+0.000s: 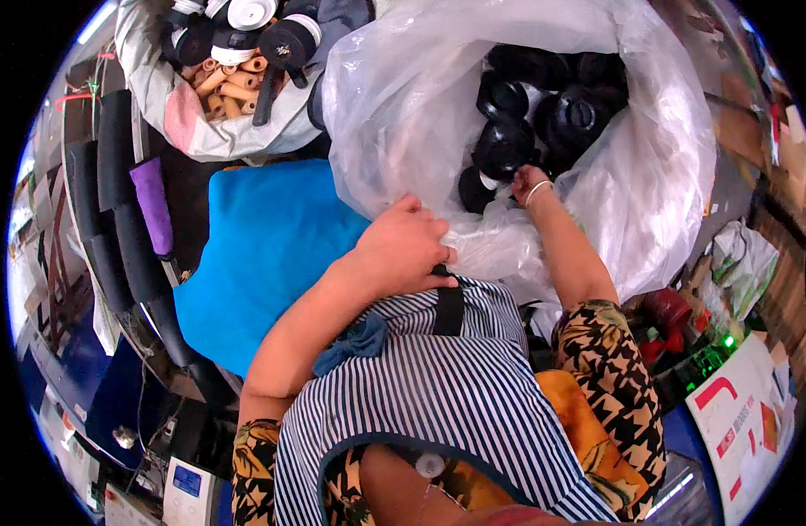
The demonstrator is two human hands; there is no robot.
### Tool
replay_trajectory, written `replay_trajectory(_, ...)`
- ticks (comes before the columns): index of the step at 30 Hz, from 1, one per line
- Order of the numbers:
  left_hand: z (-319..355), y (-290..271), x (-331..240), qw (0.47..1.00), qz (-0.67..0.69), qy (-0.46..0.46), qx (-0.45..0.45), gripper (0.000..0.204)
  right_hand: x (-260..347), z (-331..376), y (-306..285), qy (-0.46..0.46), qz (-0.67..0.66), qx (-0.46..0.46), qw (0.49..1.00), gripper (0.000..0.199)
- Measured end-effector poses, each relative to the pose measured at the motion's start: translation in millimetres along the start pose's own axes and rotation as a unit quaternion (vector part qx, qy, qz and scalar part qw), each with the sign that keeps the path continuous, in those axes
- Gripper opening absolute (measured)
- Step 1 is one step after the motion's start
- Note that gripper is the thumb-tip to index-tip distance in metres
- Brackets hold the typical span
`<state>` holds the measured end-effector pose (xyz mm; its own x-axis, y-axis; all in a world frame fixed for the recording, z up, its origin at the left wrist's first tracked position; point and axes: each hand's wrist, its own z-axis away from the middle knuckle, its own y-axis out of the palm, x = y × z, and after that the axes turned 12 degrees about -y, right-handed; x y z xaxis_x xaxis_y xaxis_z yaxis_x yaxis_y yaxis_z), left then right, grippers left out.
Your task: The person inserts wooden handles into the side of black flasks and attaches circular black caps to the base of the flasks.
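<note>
My right hand [529,184] reaches into a large clear plastic bag [403,96], its fingers curled against shiny black rounded parts [505,147]. What lies in those fingers, if anything, is hidden. Near the bag's close edge, my left hand [407,245] is bent inward above my lap, fingers and thumb closed around the end of a black strip [448,309]. That strip hangs down over my striped apron [420,377]. Crumpled plastic [499,250] lies between my two hands.
A white sack [271,140] at the far left holds tan tubes [232,92] and black-and-white spools [289,42]. Bright blue cloth [271,237] lies left of my arm. Padded black bars [113,175] run along the left, and a printed white panel [743,421] stands at right.
</note>
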<state>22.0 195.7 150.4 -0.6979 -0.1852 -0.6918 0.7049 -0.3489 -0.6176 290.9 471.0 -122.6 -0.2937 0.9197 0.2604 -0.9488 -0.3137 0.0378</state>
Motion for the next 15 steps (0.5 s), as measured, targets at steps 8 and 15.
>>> replay_trajectory(8, -3, -4, -2, 1.0, 0.0, -0.009, 0.016, 0.031, 71, 52, 70, -0.313, 0.74, 0.034, 0.594, 0.038)
replay_trajectory(15, 0, 2, -1, 1.0, 0.021, -0.017, -0.011, 0.032, 22, 32, 45, -0.21, 0.869, -0.094, 0.437, 0.054)
